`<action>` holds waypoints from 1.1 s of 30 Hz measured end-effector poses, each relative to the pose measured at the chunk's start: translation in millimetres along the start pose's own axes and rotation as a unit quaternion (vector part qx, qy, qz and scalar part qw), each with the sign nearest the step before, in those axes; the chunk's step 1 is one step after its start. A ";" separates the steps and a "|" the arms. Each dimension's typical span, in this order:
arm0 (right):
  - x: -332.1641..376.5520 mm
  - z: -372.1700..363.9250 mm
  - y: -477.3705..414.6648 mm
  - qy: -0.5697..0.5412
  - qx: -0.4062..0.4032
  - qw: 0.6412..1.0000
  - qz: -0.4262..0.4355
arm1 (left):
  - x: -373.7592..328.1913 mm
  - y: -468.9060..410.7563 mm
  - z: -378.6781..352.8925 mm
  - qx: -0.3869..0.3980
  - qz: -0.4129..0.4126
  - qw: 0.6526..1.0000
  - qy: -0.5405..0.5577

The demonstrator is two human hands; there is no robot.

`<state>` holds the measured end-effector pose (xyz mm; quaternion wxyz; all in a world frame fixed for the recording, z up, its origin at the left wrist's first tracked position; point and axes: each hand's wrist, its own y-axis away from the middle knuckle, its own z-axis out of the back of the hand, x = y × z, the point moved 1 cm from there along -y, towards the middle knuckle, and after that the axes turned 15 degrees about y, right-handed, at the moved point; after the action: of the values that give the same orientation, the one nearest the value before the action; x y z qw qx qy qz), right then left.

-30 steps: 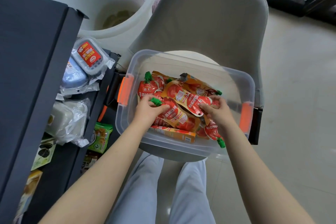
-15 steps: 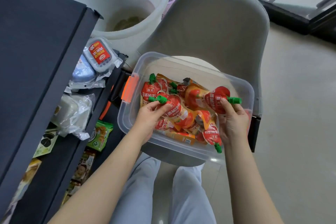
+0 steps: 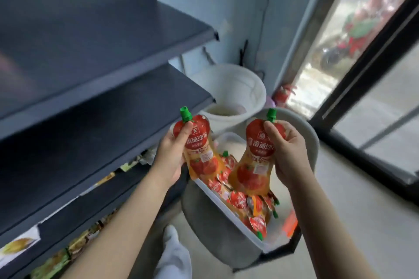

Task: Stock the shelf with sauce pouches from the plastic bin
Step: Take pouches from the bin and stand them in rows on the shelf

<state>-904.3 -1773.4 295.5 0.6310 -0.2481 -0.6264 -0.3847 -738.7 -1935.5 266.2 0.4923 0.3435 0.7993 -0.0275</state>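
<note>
Space stood open in the shelf [image 3: 68, 120] on the left, between the top board [image 3: 95, 27] and the middle board [image 3: 108, 106]. Both boards' front edges ran down toward the centre. The middle board's near corner ended just left of the left pouch [image 3: 199, 149]. Lower boards held blurred packets [image 3: 52, 265].

To the right, floor [image 3: 362, 222] stretched to a glass door [image 3: 374, 108]. A white bucket [image 3: 238, 84] stood behind by the wall.

The left hand [image 3: 171, 156] was clamped on the left pouch, with the thumb across the neck just under the green cap [image 3: 185, 114] and the palm behind the body. The right hand [image 3: 288, 154] gripped the right pouch [image 3: 256, 165] the same way, thumb at the neck and fingers curled behind. Both pouches stood roughly upright, caps up and labels facing the camera, with a clear gap between them. They hung in the air above the bin [image 3: 226, 209], beside the shelf's front edge.

The bin sat on a grey chair [image 3: 226, 253], below and between the hands, and held a heap of more pouches [image 3: 240, 199].
</note>
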 end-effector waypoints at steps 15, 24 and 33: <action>204.5 -319.2 141.3 0.019 0.359 0.918 0.170 | -311.8 203.3 200.8 -0.137 -0.293 0.946 0.007; 224.5 -499.5 215.0 0.024 0.410 0.880 0.240 | -407.7 245.4 346.1 -0.194 -0.373 0.906 -0.052; 198.6 -588.3 206.1 0.049 0.441 0.860 0.252 | -421.8 219.6 416.8 -0.233 -0.369 0.899 -0.023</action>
<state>-403.4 -2156.0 470.9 0.7795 -0.0747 -0.6151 0.0923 -174.3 -2147.5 456.7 0.5312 -0.1014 0.8407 -0.0284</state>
